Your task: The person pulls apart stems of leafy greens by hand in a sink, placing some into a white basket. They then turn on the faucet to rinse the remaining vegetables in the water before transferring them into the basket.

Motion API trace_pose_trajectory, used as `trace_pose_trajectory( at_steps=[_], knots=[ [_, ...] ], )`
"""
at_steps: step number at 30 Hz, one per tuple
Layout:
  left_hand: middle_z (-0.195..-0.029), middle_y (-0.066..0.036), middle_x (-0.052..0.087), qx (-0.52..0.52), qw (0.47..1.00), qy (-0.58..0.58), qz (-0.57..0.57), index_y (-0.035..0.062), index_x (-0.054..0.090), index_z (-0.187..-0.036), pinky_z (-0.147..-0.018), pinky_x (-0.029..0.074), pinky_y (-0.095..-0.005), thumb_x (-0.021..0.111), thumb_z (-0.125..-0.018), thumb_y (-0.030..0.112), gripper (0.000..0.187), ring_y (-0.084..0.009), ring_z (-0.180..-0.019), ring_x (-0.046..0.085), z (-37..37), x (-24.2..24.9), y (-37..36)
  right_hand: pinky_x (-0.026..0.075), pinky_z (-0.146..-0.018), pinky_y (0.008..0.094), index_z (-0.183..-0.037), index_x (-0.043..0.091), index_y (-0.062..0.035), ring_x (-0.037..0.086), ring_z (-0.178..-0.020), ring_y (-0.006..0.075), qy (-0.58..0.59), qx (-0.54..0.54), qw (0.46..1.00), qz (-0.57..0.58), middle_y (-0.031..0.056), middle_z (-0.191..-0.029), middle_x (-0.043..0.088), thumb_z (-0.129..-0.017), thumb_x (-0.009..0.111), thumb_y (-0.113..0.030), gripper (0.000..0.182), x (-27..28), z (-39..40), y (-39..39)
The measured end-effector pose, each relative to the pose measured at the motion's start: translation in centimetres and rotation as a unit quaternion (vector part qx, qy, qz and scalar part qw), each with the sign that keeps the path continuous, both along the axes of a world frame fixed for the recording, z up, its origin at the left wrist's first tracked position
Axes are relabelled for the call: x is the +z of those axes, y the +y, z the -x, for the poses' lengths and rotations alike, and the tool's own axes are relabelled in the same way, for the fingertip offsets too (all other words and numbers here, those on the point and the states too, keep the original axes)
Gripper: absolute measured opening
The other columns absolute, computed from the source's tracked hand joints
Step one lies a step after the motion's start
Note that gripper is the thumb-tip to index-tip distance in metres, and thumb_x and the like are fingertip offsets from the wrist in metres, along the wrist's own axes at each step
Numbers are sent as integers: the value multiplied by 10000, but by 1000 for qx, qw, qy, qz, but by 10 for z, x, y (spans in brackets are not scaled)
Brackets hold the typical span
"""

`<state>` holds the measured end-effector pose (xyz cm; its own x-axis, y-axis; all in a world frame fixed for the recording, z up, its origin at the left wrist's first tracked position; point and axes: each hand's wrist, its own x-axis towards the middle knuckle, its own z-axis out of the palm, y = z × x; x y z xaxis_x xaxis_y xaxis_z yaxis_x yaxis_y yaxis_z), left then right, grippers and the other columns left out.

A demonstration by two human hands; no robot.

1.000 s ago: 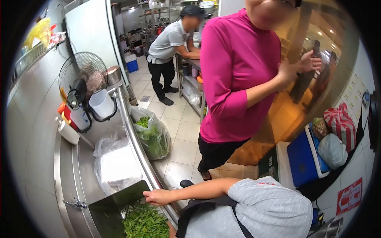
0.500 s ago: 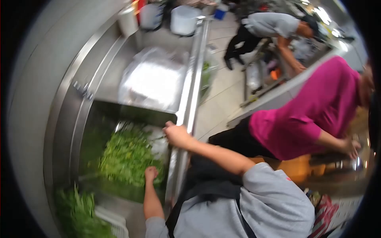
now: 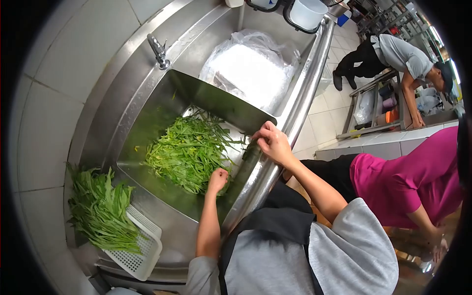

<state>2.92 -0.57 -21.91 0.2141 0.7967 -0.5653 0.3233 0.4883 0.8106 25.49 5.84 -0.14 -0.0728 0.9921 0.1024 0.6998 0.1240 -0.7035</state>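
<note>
Loose leafy greens (image 3: 189,155) lie in a heap in the steel sink basin (image 3: 147,105). Over the near side of the heap is my left hand (image 3: 218,180), its fingers curled closed; whatever is inside them is hidden. My right hand (image 3: 273,143) is at the basin's right corner, beside the front rim, with fingers bent together. Dark green bits show just below its fingertips, but I cannot make out what it grips. A bundle of long-leaved greens (image 3: 101,211) rests partly on a white perforated basket (image 3: 142,248) left of the basin.
A faucet (image 3: 158,51) stands behind the basin. Clear plastic bagging (image 3: 255,61) fills the adjoining basin, with a white bucket (image 3: 307,14) beyond. A person in a pink top (image 3: 393,182) stands close on my right; another in grey (image 3: 400,54) bends over a shelf.
My view has swung, so the sink appears farther right and the picture is sharper. Both hands stay near the same parts of the basin, fingers still closed.
</note>
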Motion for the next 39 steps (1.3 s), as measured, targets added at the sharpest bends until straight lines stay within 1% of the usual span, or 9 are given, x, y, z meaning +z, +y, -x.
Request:
trace_pose_trajectory(
  at_steps=[5,8,11,16,24,26,28,32,39],
  knots=[
    [-814,-155,619,-61,990,110,-60,63,615,-810,-689,461,-362,505,-767,156,150,-298,-772,597,-4,-9,-3,455,-580,335,-756,604,-100,557,-635,228,-25,3,1000,-3,57,-774,505,-709,535,-139,92,2,1,3],
    [-801,-151,617,-31,996,76,-44,68,616,-821,-701,457,-356,494,-772,155,158,-291,-795,589,-6,-28,-1,454,-568,313,-756,608,-105,564,-600,205,-40,15,999,27,44,-721,551,-709,530,-156,105,7,3,4],
    [-759,-134,619,-46,994,94,-31,52,603,-836,-675,459,-353,477,-779,156,173,-269,-726,600,-6,-22,-1,452,-573,349,-759,591,-90,569,-607,248,-31,10,999,44,76,-702,575,-730,495,-171,128,10,3,1],
    [-676,-101,612,-38,995,79,46,33,568,-823,-581,453,-332,435,-799,220,231,-198,-556,589,-7,-4,2,430,-598,455,-757,553,-71,558,-662,357,-151,7,986,74,164,-647,570,-764,396,-212,211,7,5,2],
    [-602,-92,568,-39,991,50,114,-2,547,-716,-512,442,-309,398,-809,279,332,-175,-496,554,-6,9,0,453,-599,449,-714,569,-72,576,-633,337,-231,30,970,67,163,-638,578,-794,376,-252,276,-2,4,1],
    [-596,-85,548,-28,994,36,100,-1,528,-721,-484,441,-289,392,-817,249,300,-164,-489,539,-5,7,0,456,-593,449,-711,574,-74,578,-628,333,-232,26,971,59,163,-636,579,-799,382,-247,273,0,5,-1],
    [-593,-81,525,67,996,-42,45,2,503,-732,-462,440,-290,381,-824,200,250,-159,-477,518,-6,-2,0,456,-589,450,-708,572,-74,579,-631,332,-222,39,972,60,164,-644,582,-799,392,-238,260,4,4,-2],
    [-588,-78,513,67,996,-12,61,6,489,-735,-444,437,-286,376,-831,170,221,-156,-471,504,-6,14,2,454,-602,454,-713,561,-60,576,-648,344,-184,30,982,34,174,-641,574,-802,408,-233,247,0,0,-2],
    [-621,-95,568,-9,997,-5,72,28,526,-803,-364,406,-275,407,-841,158,180,-166,-444,545,-3,-25,-3,438,-621,459,-747,543,-65,559,-677,359,-132,20,991,23,178,-668,570,-781,420,-209,192,-1,-6,-5]
  ],
)
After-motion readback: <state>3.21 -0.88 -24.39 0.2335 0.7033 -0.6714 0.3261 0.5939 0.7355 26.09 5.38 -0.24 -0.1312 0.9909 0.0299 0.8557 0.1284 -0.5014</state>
